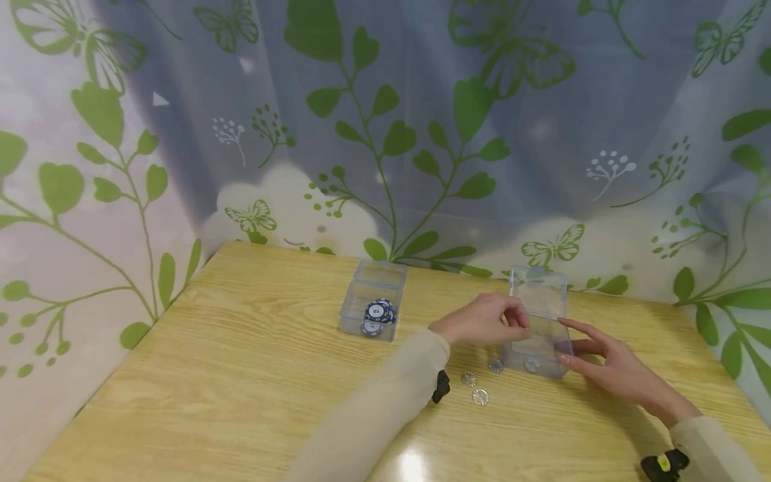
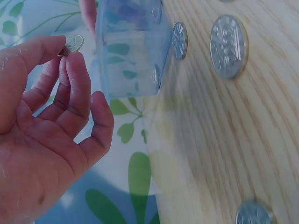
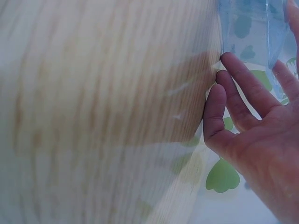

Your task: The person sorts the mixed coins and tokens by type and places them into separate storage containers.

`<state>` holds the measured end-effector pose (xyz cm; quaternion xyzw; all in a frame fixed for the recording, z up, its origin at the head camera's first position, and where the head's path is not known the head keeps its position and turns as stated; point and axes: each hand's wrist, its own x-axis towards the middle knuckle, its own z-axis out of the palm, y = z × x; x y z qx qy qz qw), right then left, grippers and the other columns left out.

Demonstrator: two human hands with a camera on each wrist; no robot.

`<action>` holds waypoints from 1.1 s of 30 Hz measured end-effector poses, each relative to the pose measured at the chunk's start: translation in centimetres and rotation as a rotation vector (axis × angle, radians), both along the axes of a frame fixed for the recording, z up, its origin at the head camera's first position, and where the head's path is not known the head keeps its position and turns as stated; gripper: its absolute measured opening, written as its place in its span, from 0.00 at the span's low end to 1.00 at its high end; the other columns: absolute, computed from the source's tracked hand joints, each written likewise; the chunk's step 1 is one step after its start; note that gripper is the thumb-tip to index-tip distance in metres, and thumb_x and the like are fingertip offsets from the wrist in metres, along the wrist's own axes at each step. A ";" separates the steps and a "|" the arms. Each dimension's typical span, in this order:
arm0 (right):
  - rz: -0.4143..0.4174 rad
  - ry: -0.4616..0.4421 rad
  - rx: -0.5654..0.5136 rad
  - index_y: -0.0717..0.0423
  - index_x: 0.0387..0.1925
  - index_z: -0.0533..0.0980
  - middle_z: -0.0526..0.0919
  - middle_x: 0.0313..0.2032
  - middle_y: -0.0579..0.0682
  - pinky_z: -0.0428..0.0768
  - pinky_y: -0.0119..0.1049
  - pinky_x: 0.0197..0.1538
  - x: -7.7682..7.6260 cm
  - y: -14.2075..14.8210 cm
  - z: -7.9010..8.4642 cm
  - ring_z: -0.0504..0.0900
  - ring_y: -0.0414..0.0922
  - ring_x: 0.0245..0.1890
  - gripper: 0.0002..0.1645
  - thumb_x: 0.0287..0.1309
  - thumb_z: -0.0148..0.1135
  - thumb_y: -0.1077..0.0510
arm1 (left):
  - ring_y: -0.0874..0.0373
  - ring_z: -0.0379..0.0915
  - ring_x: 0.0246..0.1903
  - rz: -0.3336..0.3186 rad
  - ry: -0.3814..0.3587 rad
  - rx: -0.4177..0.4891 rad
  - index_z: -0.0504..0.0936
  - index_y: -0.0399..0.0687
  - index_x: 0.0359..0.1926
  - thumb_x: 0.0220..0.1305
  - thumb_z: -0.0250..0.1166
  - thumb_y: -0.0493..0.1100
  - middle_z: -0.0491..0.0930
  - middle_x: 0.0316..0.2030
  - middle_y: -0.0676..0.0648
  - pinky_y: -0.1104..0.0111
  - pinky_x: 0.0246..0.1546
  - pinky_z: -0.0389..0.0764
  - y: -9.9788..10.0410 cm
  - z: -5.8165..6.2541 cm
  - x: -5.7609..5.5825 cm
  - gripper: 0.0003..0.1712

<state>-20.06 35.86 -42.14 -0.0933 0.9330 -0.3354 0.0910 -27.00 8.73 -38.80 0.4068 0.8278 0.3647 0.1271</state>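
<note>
My left hand [image 1: 484, 319] pinches a silver coin [image 2: 74, 43] between thumb and fingertips, over the open clear plastic box [image 1: 538, 345] on the right. Its lid [image 1: 538, 289] stands tilted back. Inside, at least one coin [image 1: 531, 366] lies on the bottom, seen through the front wall. Against the box's right side rests my right hand [image 1: 614, 367], its fingers extended and touching the box. Several silver coins [image 2: 229, 46] lie on the table, one [image 1: 496, 366] beside the box's left front corner and two [image 1: 480, 397] nearer the front.
A second clear box [image 1: 352, 314], lid open, stands to the left on the wooden table [image 1: 229, 381]. It holds several blue-and-white poker chips [image 1: 379, 311]. Behind the table hangs a patterned curtain [image 1: 415, 214] with green leaves and butterflies.
</note>
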 end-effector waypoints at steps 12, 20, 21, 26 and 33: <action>0.008 -0.010 -0.016 0.36 0.72 0.51 0.73 0.59 0.65 0.81 0.49 0.47 0.0 0.0 0.1 0.72 0.23 0.49 0.40 0.64 0.55 0.42 | 0.72 0.73 0.31 0.073 -0.066 -0.017 0.78 0.60 0.34 0.62 0.63 0.52 0.77 0.30 0.62 0.81 0.33 0.74 2.1 -0.5 -0.3 0.05; 0.014 -0.004 -0.021 0.37 0.72 0.51 0.73 0.59 0.66 0.80 0.50 0.46 0.0 0.0 -0.1 0.71 0.20 0.48 0.40 0.64 0.55 0.43 | 0.72 0.74 0.29 0.147 -0.122 -0.004 0.80 0.58 0.34 0.60 0.65 0.48 0.78 0.30 0.61 0.79 0.31 0.75 2.9 -1.2 -0.3 0.03; 0.015 -0.002 -0.020 0.37 0.72 0.51 0.73 0.59 0.66 0.80 0.51 0.47 0.0 0.0 -0.2 0.70 0.18 0.47 0.40 0.64 0.55 0.43 | 0.72 0.74 0.29 0.152 -0.120 -0.004 0.80 0.58 0.35 0.61 0.65 0.48 0.78 0.30 0.61 0.79 0.31 0.75 3.0 -1.3 -0.3 0.03; 0.016 0.008 -0.020 0.38 0.72 0.51 0.74 0.58 0.66 0.79 0.54 0.48 0.0 0.0 -0.2 0.67 0.14 0.45 0.40 0.64 0.55 0.43 | 0.71 0.74 0.29 0.179 -0.120 0.004 0.80 0.60 0.34 0.61 0.65 0.49 0.79 0.30 0.61 0.78 0.31 0.75 3.2 -1.6 -0.2 0.02; 0.014 -0.006 -0.032 0.37 0.72 0.51 0.73 0.59 0.66 0.79 0.54 0.48 0.0 0.0 -0.2 0.68 0.15 0.46 0.40 0.64 0.55 0.43 | 0.71 0.73 0.28 0.205 -0.105 0.019 0.80 0.59 0.35 0.61 0.64 0.48 0.78 0.29 0.62 0.79 0.31 0.74 3.1 -1.6 -0.1 0.02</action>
